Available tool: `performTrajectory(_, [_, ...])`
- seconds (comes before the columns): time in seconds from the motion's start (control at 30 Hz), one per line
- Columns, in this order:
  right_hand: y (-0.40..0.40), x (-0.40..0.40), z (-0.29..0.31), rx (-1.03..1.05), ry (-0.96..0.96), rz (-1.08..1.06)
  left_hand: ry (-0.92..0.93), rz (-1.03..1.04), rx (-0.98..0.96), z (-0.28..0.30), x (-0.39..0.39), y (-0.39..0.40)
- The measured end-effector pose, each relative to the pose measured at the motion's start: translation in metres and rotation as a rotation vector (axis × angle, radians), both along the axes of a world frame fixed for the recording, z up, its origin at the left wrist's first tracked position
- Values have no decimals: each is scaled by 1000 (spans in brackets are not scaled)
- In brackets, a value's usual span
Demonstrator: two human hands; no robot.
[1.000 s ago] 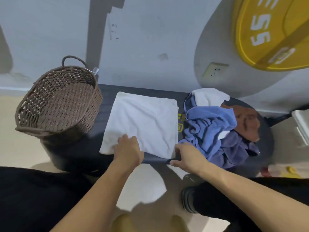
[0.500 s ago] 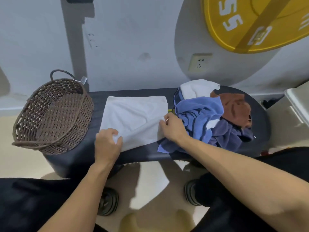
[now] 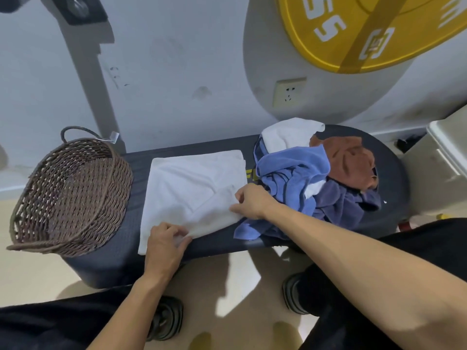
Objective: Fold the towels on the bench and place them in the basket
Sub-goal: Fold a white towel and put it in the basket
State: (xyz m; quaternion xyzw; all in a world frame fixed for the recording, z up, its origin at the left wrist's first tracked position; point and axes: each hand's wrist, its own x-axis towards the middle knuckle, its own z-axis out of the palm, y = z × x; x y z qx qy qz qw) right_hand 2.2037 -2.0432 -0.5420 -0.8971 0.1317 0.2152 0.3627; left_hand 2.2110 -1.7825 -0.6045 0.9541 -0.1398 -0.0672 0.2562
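Note:
A white towel (image 3: 192, 188) lies spread on the dark bench (image 3: 131, 223), partly folded with its near right part turned over. My left hand (image 3: 165, 241) pinches the towel's near edge. My right hand (image 3: 250, 202) grips the towel's right edge beside the pile. A brown woven basket (image 3: 68, 195) stands empty on the bench's left end. At the right end lies a heap of towels: a light blue one (image 3: 290, 168), a white one (image 3: 288, 133), a rust-brown one (image 3: 351, 160) and a dark purple one (image 3: 346, 203).
The wall runs just behind the bench, with a socket (image 3: 288, 93) and a yellow weight plate (image 3: 353, 29) above. A grey post (image 3: 88, 72) rises behind the basket. A pale box (image 3: 447, 152) stands at the far right. My shoes and dark trousers are below the bench edge.
My right hand has carried the towel's near right corner up and inward, leaving a fold. My left hand stays on the near edge. The camera has tilted a little lower.

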Motion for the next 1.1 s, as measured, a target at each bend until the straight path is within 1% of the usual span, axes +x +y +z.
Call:
performTrajectory(0.07, [-6,6,9,49,-66,-60,42,-4,-24,8,9,0])
performTrajectory(0.13, [-15,9,19,126,-105,-135,136,19,-49,21,21,5])
performTrajectory(0.2, [-19,6,25,182,-94,-161,238,17,-40,30,29,13])
performTrajectory(0.27, [-19,-3,23,189,-40,-156,312,-31,-1,35,30,18])
performTrajectory(0.37, [-15,-23,11,104,73,-81,415,-115,63,35,22,17])
performTrajectory(0.47, [-7,-40,1,35,161,-4,413,-128,129,30,12,14])
performTrajectory(0.53, [-3,-46,1,-8,138,-13,403,-110,127,28,8,12])
performTrajectory(0.6, [1,-46,5,-86,147,47,408,-114,143,27,7,12])
performTrajectory(0.63, [3,-46,9,-132,204,121,424,-131,166,28,8,12])
performTrajectory(0.73, [8,-41,23,-241,467,361,521,-166,199,30,16,16])
performTrajectory(0.77, [9,-36,27,-260,505,377,519,-141,170,30,20,16])
performTrajectory(0.8, [8,-29,31,-266,509,359,479,-96,127,29,26,15])
performTrajectory(0.87, [1,-10,34,-244,444,269,334,11,31,24,37,12])
performTrajectory(0.93, [-8,9,31,-177,309,79,211,121,-25,17,48,10])
performTrajectory(1.0, [-13,25,23,-182,122,-90,165,175,-23,9,54,11])
performTrajectory(1.1, [-17,50,3,-241,-86,-196,184,162,22,2,63,12])
